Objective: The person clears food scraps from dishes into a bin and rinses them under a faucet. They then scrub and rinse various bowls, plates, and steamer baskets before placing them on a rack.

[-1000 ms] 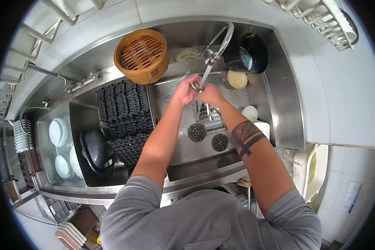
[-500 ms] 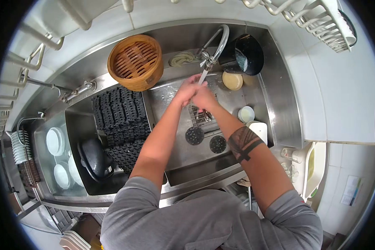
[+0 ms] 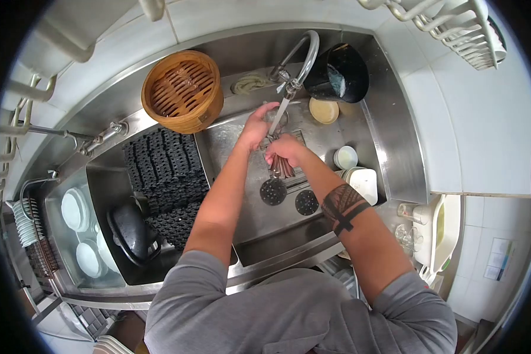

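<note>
Under the running tap [image 3: 305, 59], my right hand [image 3: 290, 148] is closed around a bunch of cutlery [image 3: 282, 167]. Its brownish handles stick out below the fist, and the other ends are mostly hidden by my hands and the water stream. My left hand [image 3: 255, 131] is just to the left of the stream, fingers extended and apart from the bunch. A wire rack [image 3: 299, 139] lies on the sink floor beneath my hands. Nearer me rest two round, dark, perforated discs [image 3: 273, 192] [image 3: 306, 202].
A bamboo steamer [image 3: 212, 109] stands at the sink's back left, a black container [image 3: 353, 88] behind the tap's right. Black textured mats [image 3: 165, 159] and a black lidded pot [image 3: 130, 227] fill the left basin. White bowls [image 3: 346, 157] and dishes [image 3: 363, 186] sit right.
My hands have moved apart and slightly toward me. The left hand's fingers have spread away from the right, and the cutlery handles now show below my right fist.
</note>
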The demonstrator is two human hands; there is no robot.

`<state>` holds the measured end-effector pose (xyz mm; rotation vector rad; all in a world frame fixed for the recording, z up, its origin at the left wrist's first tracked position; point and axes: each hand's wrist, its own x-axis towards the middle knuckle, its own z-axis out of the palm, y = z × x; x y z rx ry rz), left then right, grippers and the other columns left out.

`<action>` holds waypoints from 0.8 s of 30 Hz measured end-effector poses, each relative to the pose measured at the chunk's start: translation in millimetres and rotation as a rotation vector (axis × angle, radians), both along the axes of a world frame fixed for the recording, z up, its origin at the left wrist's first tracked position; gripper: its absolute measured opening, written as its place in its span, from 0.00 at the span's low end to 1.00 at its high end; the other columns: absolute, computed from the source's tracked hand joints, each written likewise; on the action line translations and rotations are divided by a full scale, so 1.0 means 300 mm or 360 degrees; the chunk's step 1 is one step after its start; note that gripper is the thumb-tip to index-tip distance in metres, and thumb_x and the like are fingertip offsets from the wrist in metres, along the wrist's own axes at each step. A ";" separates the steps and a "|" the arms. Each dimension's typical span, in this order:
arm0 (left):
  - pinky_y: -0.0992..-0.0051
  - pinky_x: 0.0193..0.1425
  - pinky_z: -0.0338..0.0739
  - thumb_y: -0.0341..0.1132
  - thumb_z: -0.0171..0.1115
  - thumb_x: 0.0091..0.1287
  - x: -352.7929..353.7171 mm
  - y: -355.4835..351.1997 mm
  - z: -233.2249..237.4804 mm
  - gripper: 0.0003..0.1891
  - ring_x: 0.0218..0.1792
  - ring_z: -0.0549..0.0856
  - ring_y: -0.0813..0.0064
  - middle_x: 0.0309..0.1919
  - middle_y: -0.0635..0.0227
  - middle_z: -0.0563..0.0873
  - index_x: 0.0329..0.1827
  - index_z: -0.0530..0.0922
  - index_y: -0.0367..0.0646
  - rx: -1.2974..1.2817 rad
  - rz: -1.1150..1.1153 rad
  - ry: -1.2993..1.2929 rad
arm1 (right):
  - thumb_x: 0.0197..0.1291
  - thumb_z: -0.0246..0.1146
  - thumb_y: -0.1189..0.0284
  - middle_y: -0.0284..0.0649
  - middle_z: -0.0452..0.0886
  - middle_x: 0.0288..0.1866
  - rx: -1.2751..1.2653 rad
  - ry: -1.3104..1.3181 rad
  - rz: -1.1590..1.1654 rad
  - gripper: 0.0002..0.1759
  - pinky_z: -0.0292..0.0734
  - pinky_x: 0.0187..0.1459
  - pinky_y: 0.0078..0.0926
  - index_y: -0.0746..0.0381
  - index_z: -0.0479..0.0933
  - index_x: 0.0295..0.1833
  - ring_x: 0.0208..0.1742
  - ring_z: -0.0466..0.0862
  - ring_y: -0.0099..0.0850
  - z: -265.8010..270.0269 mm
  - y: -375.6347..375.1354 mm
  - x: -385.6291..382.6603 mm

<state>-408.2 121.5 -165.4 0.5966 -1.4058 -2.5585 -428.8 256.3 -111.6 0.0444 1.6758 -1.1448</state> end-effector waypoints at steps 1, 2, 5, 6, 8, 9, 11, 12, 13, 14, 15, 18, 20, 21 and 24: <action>0.70 0.51 0.81 0.24 0.66 0.65 -0.008 -0.023 -0.030 0.19 0.46 0.86 0.72 0.46 0.68 0.89 0.60 0.82 0.44 -0.0375 -0.0157 0.0025 | 0.50 0.66 0.80 0.44 0.83 0.23 0.0001 -0.0010 -0.0002 0.01 0.78 0.23 0.37 0.67 0.81 0.29 0.22 0.83 0.34 0.028 -0.007 0.007; 0.68 0.52 0.81 0.25 0.69 0.63 -0.005 -0.037 -0.046 0.21 0.49 0.86 0.70 0.48 0.67 0.89 0.61 0.83 0.47 -0.0745 -0.0323 0.0048 | 0.53 0.66 0.80 0.45 0.82 0.23 0.0229 0.0194 0.0281 0.03 0.78 0.22 0.37 0.68 0.81 0.29 0.21 0.83 0.34 0.087 -0.012 0.017; 0.66 0.52 0.81 0.30 0.72 0.60 -0.004 -0.081 -0.057 0.22 0.46 0.89 0.64 0.41 0.64 0.91 0.60 0.85 0.50 -0.1499 -0.0495 -0.0367 | 0.59 0.64 0.78 0.45 0.81 0.24 0.0513 0.0353 0.0744 0.06 0.77 0.20 0.37 0.69 0.80 0.31 0.20 0.82 0.33 0.124 -0.022 0.005; 0.66 0.52 0.81 0.30 0.72 0.60 0.004 -0.077 -0.057 0.22 0.46 0.89 0.64 0.41 0.64 0.91 0.60 0.85 0.50 -0.1497 -0.0499 -0.0367 | 0.61 0.63 0.77 0.44 0.81 0.24 0.0571 0.0307 0.0918 0.07 0.77 0.19 0.38 0.70 0.80 0.31 0.19 0.81 0.33 0.125 -0.020 -0.002; 0.63 0.51 0.81 0.37 0.72 0.62 0.026 -0.064 -0.067 0.14 0.42 0.89 0.55 0.39 0.53 0.91 0.50 0.88 0.44 -0.1745 -0.0363 -0.0153 | 0.60 0.63 0.76 0.44 0.80 0.22 0.0524 0.0262 0.0822 0.07 0.77 0.19 0.38 0.69 0.80 0.31 0.18 0.80 0.33 0.085 -0.007 -0.014; 0.63 0.51 0.81 0.37 0.72 0.62 0.032 -0.057 -0.073 0.14 0.42 0.89 0.55 0.39 0.53 0.91 0.50 0.88 0.44 -0.1744 -0.0364 -0.0152 | 0.60 0.64 0.76 0.44 0.79 0.21 0.0472 0.0221 0.0729 0.08 0.77 0.19 0.39 0.69 0.80 0.31 0.17 0.79 0.33 0.066 -0.001 -0.021; 0.66 0.45 0.81 0.41 0.69 0.68 0.038 -0.048 -0.091 0.12 0.33 0.87 0.69 0.29 0.55 0.89 0.38 0.89 0.41 -0.0542 -0.0524 -0.0053 | 0.59 0.64 0.76 0.43 0.79 0.20 0.0522 0.0332 0.0891 0.07 0.77 0.19 0.38 0.69 0.80 0.31 0.17 0.79 0.33 0.088 -0.001 -0.036; 0.66 0.45 0.81 0.41 0.69 0.68 0.031 -0.061 -0.096 0.12 0.33 0.87 0.69 0.29 0.55 0.89 0.38 0.89 0.41 -0.0548 -0.0528 -0.0047 | 0.58 0.64 0.76 0.42 0.78 0.20 0.0572 0.0444 0.1052 0.07 0.76 0.19 0.38 0.70 0.80 0.32 0.16 0.78 0.33 0.100 -0.003 -0.047; 0.67 0.45 0.81 0.43 0.67 0.71 0.041 -0.072 -0.016 0.13 0.35 0.88 0.70 0.33 0.56 0.90 0.43 0.89 0.43 -0.1094 -0.0621 -0.0214 | 0.58 0.64 0.76 0.42 0.78 0.20 0.0571 0.0446 0.1045 0.07 0.76 0.19 0.38 0.70 0.80 0.32 0.16 0.78 0.33 0.112 -0.010 -0.053; 0.68 0.45 0.81 0.45 0.65 0.73 0.049 -0.078 0.016 0.14 0.37 0.88 0.70 0.37 0.58 0.91 0.49 0.89 0.44 -0.1641 -0.0707 -0.0384 | 0.57 0.63 0.77 0.42 0.79 0.21 0.0610 0.0540 0.1325 0.05 0.77 0.19 0.37 0.70 0.80 0.33 0.17 0.79 0.34 0.120 -0.018 -0.053; 0.68 0.45 0.81 0.45 0.65 0.73 0.043 -0.081 0.014 0.14 0.37 0.88 0.70 0.37 0.58 0.91 0.49 0.89 0.44 -0.1644 -0.0717 -0.0381 | 0.57 0.63 0.78 0.43 0.80 0.22 0.0645 0.0632 0.1604 0.04 0.77 0.19 0.36 0.70 0.80 0.34 0.18 0.81 0.34 0.128 -0.025 -0.051; 0.62 0.49 0.83 0.49 0.66 0.72 0.034 -0.121 -0.013 0.21 0.48 0.90 0.60 0.51 0.63 0.91 0.63 0.84 0.48 -0.1448 -0.0669 -0.0662 | 0.55 0.62 0.80 0.43 0.80 0.23 0.0730 0.0776 0.1582 0.03 0.76 0.18 0.36 0.69 0.79 0.35 0.20 0.82 0.36 0.162 -0.048 -0.042; 0.56 0.53 0.84 0.47 0.64 0.75 0.105 -0.145 0.041 0.25 0.58 0.85 0.58 0.61 0.67 0.84 0.72 0.76 0.50 0.0144 -0.0741 -0.0288 | 0.57 0.62 0.80 0.44 0.81 0.24 0.0569 0.0621 0.1177 0.03 0.77 0.19 0.36 0.69 0.79 0.36 0.21 0.83 0.36 0.098 -0.011 -0.050; 0.50 0.56 0.84 0.39 0.60 0.76 0.141 -0.125 0.079 0.24 0.64 0.81 0.56 0.65 0.61 0.81 0.74 0.74 0.48 0.0504 -0.0763 -0.0050 | 0.58 0.63 0.80 0.45 0.82 0.26 0.0414 0.0464 0.0793 0.03 0.78 0.21 0.36 0.69 0.79 0.38 0.22 0.84 0.37 0.051 0.005 -0.053; 0.54 0.55 0.85 0.28 0.58 0.73 0.106 -0.070 -0.047 0.27 0.66 0.79 0.58 0.62 0.57 0.81 0.76 0.70 0.47 0.0779 -0.0397 0.0330 | 0.63 0.63 0.80 0.47 0.85 0.32 0.0046 0.0267 0.0186 0.05 0.81 0.24 0.35 0.69 0.78 0.44 0.28 0.87 0.38 -0.067 0.030 -0.017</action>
